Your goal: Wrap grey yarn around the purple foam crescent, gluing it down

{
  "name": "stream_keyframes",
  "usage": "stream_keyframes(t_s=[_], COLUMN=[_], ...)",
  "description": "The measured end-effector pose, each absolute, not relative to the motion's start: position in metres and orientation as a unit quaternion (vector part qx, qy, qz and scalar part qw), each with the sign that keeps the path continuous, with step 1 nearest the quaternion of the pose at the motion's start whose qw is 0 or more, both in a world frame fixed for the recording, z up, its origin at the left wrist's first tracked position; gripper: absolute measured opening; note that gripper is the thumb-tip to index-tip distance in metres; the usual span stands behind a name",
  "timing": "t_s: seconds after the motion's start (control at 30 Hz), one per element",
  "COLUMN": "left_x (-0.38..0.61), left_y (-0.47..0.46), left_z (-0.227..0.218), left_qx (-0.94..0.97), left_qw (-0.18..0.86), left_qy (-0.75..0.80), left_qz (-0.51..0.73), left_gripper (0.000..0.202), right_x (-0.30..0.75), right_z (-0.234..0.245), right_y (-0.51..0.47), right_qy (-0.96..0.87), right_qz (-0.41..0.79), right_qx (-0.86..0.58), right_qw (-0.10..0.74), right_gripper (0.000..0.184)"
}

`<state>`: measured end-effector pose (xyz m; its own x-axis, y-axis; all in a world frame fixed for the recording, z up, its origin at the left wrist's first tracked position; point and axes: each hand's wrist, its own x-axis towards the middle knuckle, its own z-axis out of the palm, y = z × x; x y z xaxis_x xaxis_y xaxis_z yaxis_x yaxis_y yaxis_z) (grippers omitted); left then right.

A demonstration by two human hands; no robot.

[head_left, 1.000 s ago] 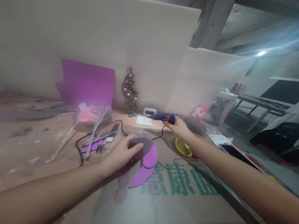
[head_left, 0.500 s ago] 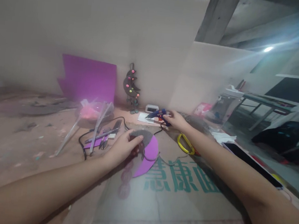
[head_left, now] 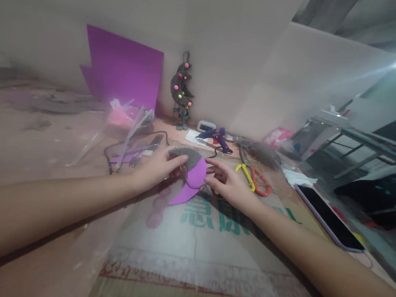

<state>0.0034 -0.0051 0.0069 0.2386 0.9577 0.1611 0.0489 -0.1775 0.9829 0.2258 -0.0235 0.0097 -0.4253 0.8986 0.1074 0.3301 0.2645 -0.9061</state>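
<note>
My left hand (head_left: pixel 164 166) is closed on the upper left end of a purple foam crescent (head_left: pixel 196 173). Grey yarn (head_left: pixel 188 156) is wrapped round that end, while the lower point stays bare purple. A loose strand runs across the foam to my right hand (head_left: pixel 227 183), whose thumb and fingers close on it by the crescent's right edge; the fingertips are partly hidden. Behind the hands a blue glue gun (head_left: pixel 216 136) rests near a white paper (head_left: pixel 196 138). Scissors with yellow and orange handles (head_left: pixel 259 183) lie right of my right hand.
A finished-looking grey crescent with coloured balls (head_left: pixel 182 88) leans on the wall beside a purple sheet (head_left: pixel 125 69). A small white clock (head_left: pixel 206 126), a bundle of grey yarn (head_left: pixel 259 151) and a phone (head_left: pixel 329 218) lie about. Clear sticks and a plastic bag (head_left: pixel 127 115) are at left.
My right hand has let go of the glue gun, now lying on the table, and has come back to the crescent's yarn. My left hand keeps its hold. The view has tilted down.
</note>
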Motion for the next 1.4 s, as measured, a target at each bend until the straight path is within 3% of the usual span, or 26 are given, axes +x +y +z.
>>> stream_keyframes(t_s=[0.1, 0.53, 0.67, 0.8, 0.93, 1.03, 1.17, 1.4], left_x=[0.003, 0.000, 0.001, 0.002, 0.002, 0.002, 0.003, 0.004], left_y=[-0.004, 0.000, 0.000, -0.001, -0.003, -0.005, -0.005, -0.004], left_z=[0.006, -0.001, -0.002, -0.003, 0.001, 0.005, 0.007, 0.005], left_qx=[0.619, 0.613, 0.618, 0.616, 0.638, 0.648, 0.642, 0.636], left_qw=[0.479, 0.498, 0.509, 0.526, 0.506, 0.496, 0.498, 0.503], left_qy=[0.410, 0.418, 0.410, 0.403, 0.408, 0.416, 0.426, 0.414], left_qz=[0.468, 0.448, 0.437, 0.427, 0.413, 0.401, 0.398, 0.414], left_gripper=[0.022, 0.021, 0.022, 0.018, 0.016, 0.017, 0.017, 0.017], right_x=[0.226, 0.228, 0.230, 0.229, 0.225, 0.222, 0.221, 0.227], right_z=[0.012, 0.017, 0.019, 0.018, 0.016, 0.016, 0.016, 0.012], right_y=[-0.025, -0.022, -0.019, -0.020, -0.027, -0.030, -0.031, -0.027], right_qy=[-0.738, -0.823, -0.843, -0.826, -0.723, -0.695, -0.726, -0.791], right_qz=[0.419, 0.180, 0.122, 0.156, 0.317, 0.400, 0.394, 0.254], right_qx=[-0.421, -0.436, -0.414, -0.428, -0.468, -0.449, -0.438, -0.438], right_qw=[0.320, 0.318, 0.320, 0.333, 0.396, 0.393, 0.354, 0.344], right_gripper=[0.057, 0.019, 0.016, 0.018, 0.035, 0.045, 0.048, 0.024])
